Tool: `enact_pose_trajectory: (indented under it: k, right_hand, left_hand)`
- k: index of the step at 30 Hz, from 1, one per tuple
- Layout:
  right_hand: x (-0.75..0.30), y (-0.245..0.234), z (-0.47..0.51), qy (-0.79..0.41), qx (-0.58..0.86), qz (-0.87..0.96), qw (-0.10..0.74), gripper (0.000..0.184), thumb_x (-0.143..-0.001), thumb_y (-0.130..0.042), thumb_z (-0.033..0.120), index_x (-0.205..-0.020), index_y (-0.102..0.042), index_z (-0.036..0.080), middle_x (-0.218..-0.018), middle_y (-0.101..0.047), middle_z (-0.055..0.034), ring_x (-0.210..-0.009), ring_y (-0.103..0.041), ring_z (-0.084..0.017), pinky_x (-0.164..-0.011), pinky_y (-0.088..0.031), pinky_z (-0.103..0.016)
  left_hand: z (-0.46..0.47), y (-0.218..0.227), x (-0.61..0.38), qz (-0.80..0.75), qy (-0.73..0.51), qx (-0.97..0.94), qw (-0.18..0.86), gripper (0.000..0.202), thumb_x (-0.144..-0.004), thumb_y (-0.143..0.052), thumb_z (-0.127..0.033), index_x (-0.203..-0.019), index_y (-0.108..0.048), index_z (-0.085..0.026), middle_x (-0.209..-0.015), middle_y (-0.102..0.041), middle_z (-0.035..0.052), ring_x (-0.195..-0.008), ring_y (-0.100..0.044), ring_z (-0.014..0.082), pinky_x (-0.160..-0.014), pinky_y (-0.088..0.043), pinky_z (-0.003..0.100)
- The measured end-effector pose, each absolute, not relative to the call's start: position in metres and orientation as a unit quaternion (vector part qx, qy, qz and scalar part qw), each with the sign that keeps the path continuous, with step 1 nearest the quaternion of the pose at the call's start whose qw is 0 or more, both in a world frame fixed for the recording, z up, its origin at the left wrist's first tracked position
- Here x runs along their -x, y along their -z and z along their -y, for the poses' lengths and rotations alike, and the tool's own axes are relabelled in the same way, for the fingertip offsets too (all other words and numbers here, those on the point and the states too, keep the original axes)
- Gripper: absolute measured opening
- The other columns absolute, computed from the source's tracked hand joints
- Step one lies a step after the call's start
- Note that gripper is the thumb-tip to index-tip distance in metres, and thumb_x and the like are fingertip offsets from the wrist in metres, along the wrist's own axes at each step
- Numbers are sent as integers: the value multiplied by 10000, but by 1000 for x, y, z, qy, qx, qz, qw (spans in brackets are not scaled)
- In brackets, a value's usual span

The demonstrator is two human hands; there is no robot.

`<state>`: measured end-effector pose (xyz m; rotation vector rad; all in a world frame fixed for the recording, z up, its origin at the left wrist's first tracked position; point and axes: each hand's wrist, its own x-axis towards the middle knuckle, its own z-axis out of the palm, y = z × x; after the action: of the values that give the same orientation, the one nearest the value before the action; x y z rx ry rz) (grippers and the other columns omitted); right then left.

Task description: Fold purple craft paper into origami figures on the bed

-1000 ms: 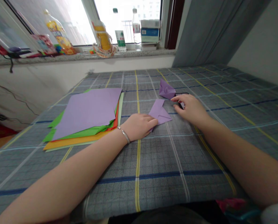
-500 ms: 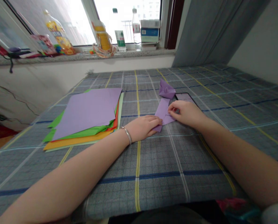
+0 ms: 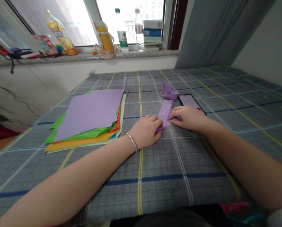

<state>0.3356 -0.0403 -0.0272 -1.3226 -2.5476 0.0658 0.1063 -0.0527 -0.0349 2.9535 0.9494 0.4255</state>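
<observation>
A folded strip of purple paper (image 3: 165, 109) lies on the checked cloth, with one part angled off to the right. My left hand (image 3: 147, 130), with a silver bangle at its wrist, has its fingers curled on the strip's near end. From the right, my right hand (image 3: 185, 117) pinches the angled part with thumb and fingertips. The fingers cover much of the fold. Just beyond the strip sits a folded purple paper piece (image 3: 169, 90), standing up in points. A phone (image 3: 189, 100) with a lit screen lies partly behind my right hand.
A stack of coloured sheets, with a purple sheet (image 3: 91, 110) on top, lies to the left on the checked cloth (image 3: 122, 195). Bottles, a yellow flask (image 3: 105, 39) and boxes (image 3: 152, 33) line the window sill at the back.
My left fingers have curled more over the strip's near end. My right hand has come slightly lower and left, showing more of the phone's screen. The angled paper part now shows less.
</observation>
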Motion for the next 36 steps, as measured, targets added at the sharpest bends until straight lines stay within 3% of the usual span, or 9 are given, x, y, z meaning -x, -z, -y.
enact_pose_trajectory:
  k: [5, 12, 20, 25, 30, 36]
  right_hand:
    - [-335, 30, 40, -21, 426, 892, 147, 258, -834, -584, 285, -1052, -716, 247, -1055, -703, -46, -917, -649, -209, -808, -486, -323]
    - [-332, 30, 43, -27, 436, 888, 144, 466, -819, -605, 282, -1280, -583, 223, -1124, -686, -77, -978, -634, -232, -834, -487, -341]
    - [-319, 30, 52, 2, 393, 912, 120, 502, -817, -608, 323, -1293, -559, 172, -1243, -621, -124, -1105, -567, -283, -936, -457, -415]
    - [-309, 31, 58, 25, 371, 923, 102, 460, -787, -571, 193, -1245, -598, 230, -1237, -641, -76, -1080, -566, -262, -907, -465, -407]
    - [-307, 31, 58, 30, 355, 930, 95, 492, -799, -541, 165, -1282, -590, 249, -1271, -631, -48, -1070, -567, -259, -903, -467, -412]
    - [-309, 35, 53, 19, 339, 934, 109, 377, -832, -559, 190, -1187, -668, 255, -1260, -640, -47, -1090, -569, -260, -916, -464, -420]
  left_hand:
    - [53, 37, -106, -327, -160, -930, 50, 327, -845, -602, -367, -1091, -573, -154, -1046, -586, 97, -977, -561, 241, -896, -470, 402]
    - [39, 36, -103, -386, -221, -875, 191, 343, -897, -523, -382, -1147, -542, -149, -982, -609, 67, -846, -587, 178, -824, -498, 359]
    - [28, 35, -92, -341, -246, -876, 235, 393, -911, -501, -342, -1248, -484, -141, -1162, -582, 107, -795, -607, 140, -832, -513, 348]
    - [28, 29, -93, -300, -233, -902, 204, 332, -926, -473, -354, -1178, -593, -176, -1144, -598, 88, -1070, -558, 193, -982, -436, 375]
    - [18, 26, -87, -378, -139, -890, 213, 239, -842, -576, -350, -991, -667, -187, -902, -633, 29, -823, -583, 168, -784, -477, 311]
    - [12, 24, -78, -357, -74, -903, 228, 338, -742, -676, -296, -1069, -633, -220, -984, -663, 11, -859, -605, 173, -781, -461, 290]
